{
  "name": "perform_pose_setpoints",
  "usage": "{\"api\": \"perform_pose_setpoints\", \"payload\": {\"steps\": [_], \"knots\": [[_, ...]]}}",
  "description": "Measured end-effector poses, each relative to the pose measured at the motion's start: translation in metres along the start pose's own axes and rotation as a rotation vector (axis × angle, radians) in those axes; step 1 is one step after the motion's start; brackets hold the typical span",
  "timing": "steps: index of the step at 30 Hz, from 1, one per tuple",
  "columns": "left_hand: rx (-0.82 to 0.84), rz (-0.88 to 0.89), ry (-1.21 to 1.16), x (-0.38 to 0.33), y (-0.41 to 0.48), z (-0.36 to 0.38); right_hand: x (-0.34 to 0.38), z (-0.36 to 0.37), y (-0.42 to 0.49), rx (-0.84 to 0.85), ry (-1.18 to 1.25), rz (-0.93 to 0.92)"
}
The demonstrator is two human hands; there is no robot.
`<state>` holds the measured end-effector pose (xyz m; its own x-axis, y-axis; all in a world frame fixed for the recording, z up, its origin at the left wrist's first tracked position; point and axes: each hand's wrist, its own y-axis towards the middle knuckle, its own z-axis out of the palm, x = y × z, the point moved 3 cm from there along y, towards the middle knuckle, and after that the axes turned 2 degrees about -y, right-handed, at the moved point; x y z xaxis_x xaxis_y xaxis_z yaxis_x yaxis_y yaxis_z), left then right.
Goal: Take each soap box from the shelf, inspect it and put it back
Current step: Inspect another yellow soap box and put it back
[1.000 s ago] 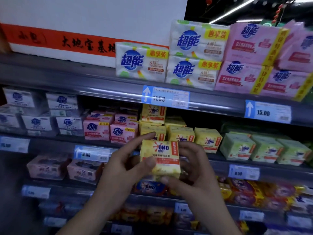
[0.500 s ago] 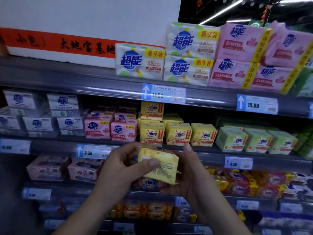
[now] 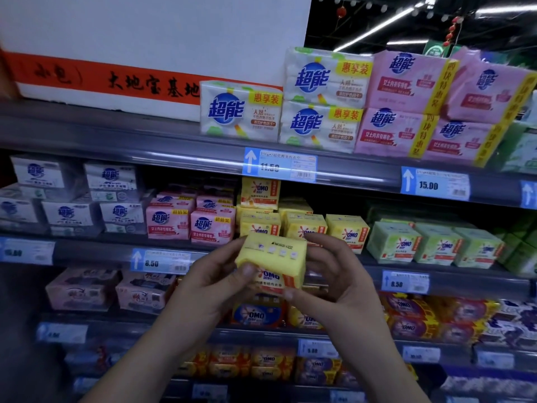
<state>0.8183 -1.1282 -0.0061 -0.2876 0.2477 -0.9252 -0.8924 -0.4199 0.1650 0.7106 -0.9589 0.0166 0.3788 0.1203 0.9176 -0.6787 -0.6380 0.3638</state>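
- Lower shelves, bottom of frame: packs blurred, labels unreadable. Price tag (image 3: 27, 251) at mid left is smeared.
- Yellow soap box (image 3: 271, 257) at frame centre, held off and in front of the middle shelf (image 3: 465, 282), tilted so its top face and part of the OMO front show.
- Left hand (image 3: 215, 286): thumb pressed on the box's lower left front; fingers hidden behind it.
- Right hand (image 3: 340, 283): thumb under the lower right corner, fingers curved round the right side.
- Both forearms cut off at the bottom edge.

Soap box (image 3: 273, 257) label partly behind left hand (image 3: 215, 283)
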Motion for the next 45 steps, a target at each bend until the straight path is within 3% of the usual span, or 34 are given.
{"api": "perform_pose_setpoints", "payload": {"steps": [4, 7, 12, 19, 26, 32, 37, 42, 45], "knots": [[0.076, -0.028, -0.245, 0.004, 0.003, 0.009, 0.008, 0.003, -0.004, -0.06, 0.022, -0.107], [0.07, -0.029, -0.253, 0.006, 0.004, 0.012, 0.01, 0.001, -0.003, -0.073, 0.045, -0.135], [-0.069, 0.181, 0.101, 0.0, 0.001, 0.012, 0.002, -0.003, -0.003, -0.145, 0.185, -0.025], [-0.264, 0.343, 0.295, -0.001, 0.002, 0.018, -0.018, 0.009, -0.006, -0.153, 0.244, 0.167], [-0.349, 0.393, 0.38, -0.002, 0.019, 0.013, -0.008, 0.011, 0.016, -0.223, 0.039, 0.051], [-0.446, 0.526, 0.68, -0.024, 0.059, 0.006, -0.001, 0.021, 0.061, -0.22, -0.03, -0.004], [-0.473, 0.552, 0.9, -0.025, 0.08, 0.0, -0.011, 0.028, 0.081, -0.172, -0.052, 0.067], [-0.418, 0.489, 0.975, -0.016, 0.077, -0.008, -0.017, 0.025, 0.08, -0.143, -0.106, 0.052], [-0.443, 0.503, 0.902, -0.011, 0.058, -0.02, -0.02, 0.022, 0.065, -0.273, -0.148, 0.014]]}}
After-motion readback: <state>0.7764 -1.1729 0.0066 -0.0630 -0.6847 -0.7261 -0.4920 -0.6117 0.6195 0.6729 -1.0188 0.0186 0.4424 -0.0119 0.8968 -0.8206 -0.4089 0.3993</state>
